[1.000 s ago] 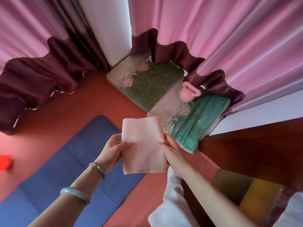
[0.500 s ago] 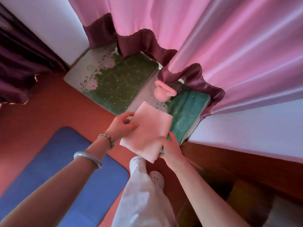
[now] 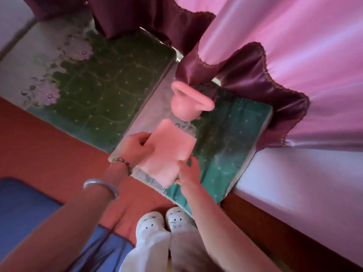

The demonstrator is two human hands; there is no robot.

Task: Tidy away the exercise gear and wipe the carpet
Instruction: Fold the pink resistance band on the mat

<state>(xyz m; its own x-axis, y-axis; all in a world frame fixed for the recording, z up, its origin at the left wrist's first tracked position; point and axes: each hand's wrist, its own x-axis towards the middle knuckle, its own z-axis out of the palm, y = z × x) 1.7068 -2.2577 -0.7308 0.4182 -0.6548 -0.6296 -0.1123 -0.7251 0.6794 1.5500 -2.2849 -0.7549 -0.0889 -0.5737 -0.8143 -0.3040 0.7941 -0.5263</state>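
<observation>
While the left hand and right hand are pinching the folded pink cloth flat, likely for wiping, it is hovering over the teal patterned carpet. Fingers are clamping its edges.

The cloth is pale pink and folded into a rough rectangle, held in the air over the teal carpet. The left hand grips its left edge and the right hand pinches its near right corner. The pink kettlebell stands upright on the teal carpet's pale border. The green carpet, flowered at one end, lies flat alongside. The blue mat lies flat at near left
</observation>
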